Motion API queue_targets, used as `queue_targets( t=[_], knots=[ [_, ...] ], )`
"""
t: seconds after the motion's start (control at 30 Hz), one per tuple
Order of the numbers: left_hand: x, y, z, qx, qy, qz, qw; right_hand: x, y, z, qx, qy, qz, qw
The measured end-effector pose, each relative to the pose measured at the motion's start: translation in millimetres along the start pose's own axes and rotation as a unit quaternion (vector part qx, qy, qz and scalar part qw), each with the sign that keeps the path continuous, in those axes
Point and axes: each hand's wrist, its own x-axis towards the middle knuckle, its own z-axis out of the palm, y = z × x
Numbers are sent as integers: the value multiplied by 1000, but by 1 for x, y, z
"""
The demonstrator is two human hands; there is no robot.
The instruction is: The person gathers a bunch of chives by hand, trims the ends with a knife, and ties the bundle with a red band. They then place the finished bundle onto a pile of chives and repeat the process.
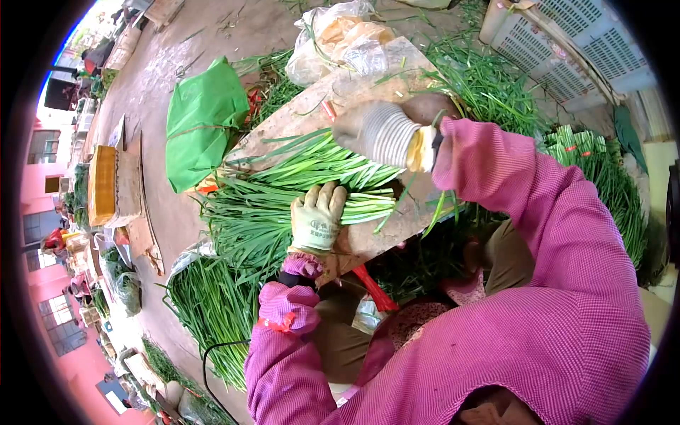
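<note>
My left hand (316, 219), in a pale printed work glove, lies over a bunch of garlic chives (368, 207) with its fingers curled round the pale stem ends. Beyond it, more chive leaves (304, 159) spread across a worn board (372, 244). My right hand (365, 131), in a greyish glove with a ribbed cuff, is bent over the far side of these chives. Its fingers are turned away and hidden, so their grip does not show. A small reddish strip (329, 110) sticks up beside that glove.
A green bag (205, 117) stands at the board's left end, with crumpled clear plastic (343, 42) behind. Loose chives (489, 85) lie at the far right near white crates (545, 57). Banded bunches (595, 170) stand right; a large heap (212, 304) sits left. Red strips (374, 287) hang below the board.
</note>
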Motion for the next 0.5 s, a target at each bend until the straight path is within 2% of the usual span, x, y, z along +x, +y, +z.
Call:
queue_targets(
  t=[0.07, 0.1, 0.13, 0.2, 0.27, 0.3, 0.33, 0.37, 0.4, 0.47, 0.5],
  knots=[
    [0, 1, 0, 6, 10, -1, 1000, 10, -22, -2, -121, -86, -75, 986],
    [0, 0, 0, -1, 7, -2, 1000, 10, -20, 11, -132, -13, -150, 980],
    [0, 0, 0, -8, 3, -3, 1000, 15, -21, 22, -132, -13, -151, 980],
    [0, 0, 0, -11, 3, -3, 1000, 26, -25, 37, -250, -60, -185, 948],
    [1, -2, -1, -13, 5, -2, 1000, 28, -20, 41, -241, -65, -177, 952],
    [1, -2, -2, -13, -9, -3, 1000, 29, -13, 37, -41, -64, -107, 991],
    [-1, -1, -1, -14, -24, -6, 1000, 31, -11, 29, 161, -61, -31, 985],
    [-2, -1, -1, 1, 6, 4, 1000, 37, -9, 21, 175, -116, 33, 977],
    [-3, -2, 0, -1, 7, 6, 1000, 37, 5, 24, 291, -82, -3, 953],
    [-2, -2, 2, -26, 9, -1, 1000, 28, 5, -6, 493, -94, 91, 860],
    [0, -2, -2, -23, -6, -2, 1000, 22, 5, -25, 530, -90, 85, 839]
  ],
)
